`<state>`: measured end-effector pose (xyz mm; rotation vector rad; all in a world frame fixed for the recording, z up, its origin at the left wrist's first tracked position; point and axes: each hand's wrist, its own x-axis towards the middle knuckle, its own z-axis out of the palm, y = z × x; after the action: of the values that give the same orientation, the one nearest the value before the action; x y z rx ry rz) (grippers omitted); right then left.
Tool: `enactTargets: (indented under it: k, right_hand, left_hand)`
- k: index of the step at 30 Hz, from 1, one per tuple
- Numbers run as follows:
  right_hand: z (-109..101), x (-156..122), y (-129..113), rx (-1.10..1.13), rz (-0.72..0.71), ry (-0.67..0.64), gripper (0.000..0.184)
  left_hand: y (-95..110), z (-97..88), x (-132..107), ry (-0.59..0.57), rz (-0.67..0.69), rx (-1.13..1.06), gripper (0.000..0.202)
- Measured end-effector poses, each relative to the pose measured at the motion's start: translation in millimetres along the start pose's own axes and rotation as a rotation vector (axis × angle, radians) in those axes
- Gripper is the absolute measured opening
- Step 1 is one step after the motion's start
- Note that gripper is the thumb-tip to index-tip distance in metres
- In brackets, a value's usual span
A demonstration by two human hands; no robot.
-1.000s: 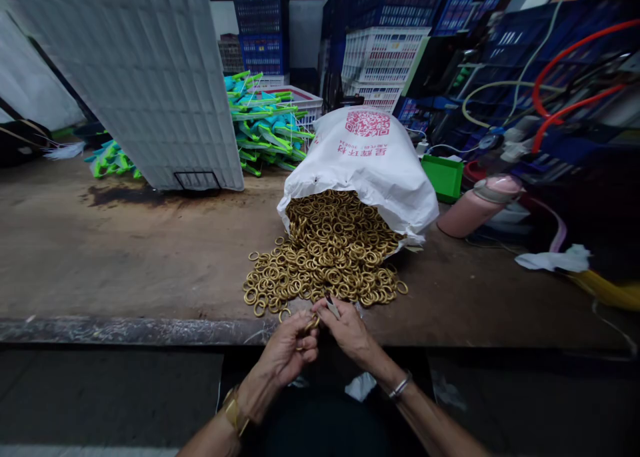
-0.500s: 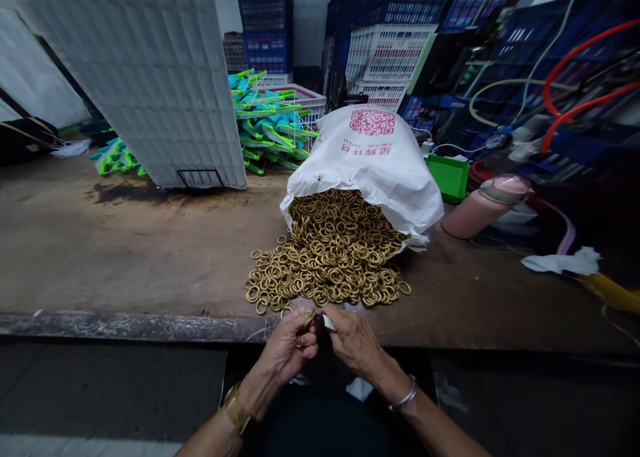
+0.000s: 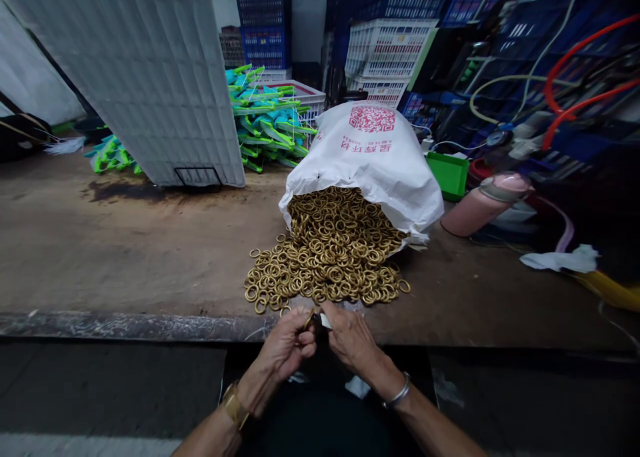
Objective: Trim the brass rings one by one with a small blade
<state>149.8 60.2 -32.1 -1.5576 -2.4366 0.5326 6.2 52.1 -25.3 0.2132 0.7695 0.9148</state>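
My left hand (image 3: 289, 343) is closed, its fingertips pinching a brass-coloured ring (image 3: 311, 319) at the table's front edge. Right beside it, my right hand (image 3: 351, 337) is closed too, thumb and finger meeting at the ring. Something small and white (image 3: 325, 321) shows at the right fingertips; whether it is held or wrapped round a finger I cannot tell. Just beyond both hands spreads a heap of similar rings (image 3: 320, 270), spilling from the mouth of a white woven sack (image 3: 370, 157) with red print that lies on its side.
On the wooden table (image 3: 150, 257), a tall grey-white panel (image 3: 185, 97) stands at left, beside green and turquoise plastic pieces (image 3: 273, 123). At right are a green tray (image 3: 447, 175), a pink cylinder (image 3: 483, 207) and orange hoses (image 3: 560, 90). Crates (image 3: 390, 50) are stacked behind.
Both hands stay together at the table edge, with the right wrist shifted slightly left. The whole view has moved a little; the ring heap and sack look the same.
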Motion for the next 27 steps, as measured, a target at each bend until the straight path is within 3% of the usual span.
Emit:
enactTargets:
  k: [6, 10, 13, 19, 23, 27]
  right_hand:
    - [-1.4, 11.6, 10.1, -0.091, 0.174, 0.107, 0.022]
    - [-2.5, 20.3, 12.7, -0.058, 0.122, 0.212, 0.022]
    - [-0.9, 25.3, 7.2, -0.063, 0.092, 0.190, 0.022]
    - [1.5, 31.4, 2.5, -0.142, 0.171, 0.153, 0.013]
    - [-0.1, 31.3, 7.5, -0.128, 0.208, 0.150, 0.015]
    - [-1.6, 25.5, 12.1, -0.089, 0.153, 0.134, 0.020]
  left_hand:
    - [4.7, 7.7, -20.8, -0.095, -0.051, 0.064, 0.024]
    - [3.4, 5.0, -26.4, -0.104, -0.045, 0.067, 0.016]
    - [1.4, -4.2, -21.0, -0.101, -0.068, 0.006, 0.021]
    - [1.3, -15.4, -13.8, -0.069, -0.101, -0.166, 0.017]
    - [-1.6, -15.6, -8.7, 0.034, -0.040, -0.150, 0.020]
    - [-1.8, -11.0, -2.8, 0.036, 0.003, -0.085, 0.022]
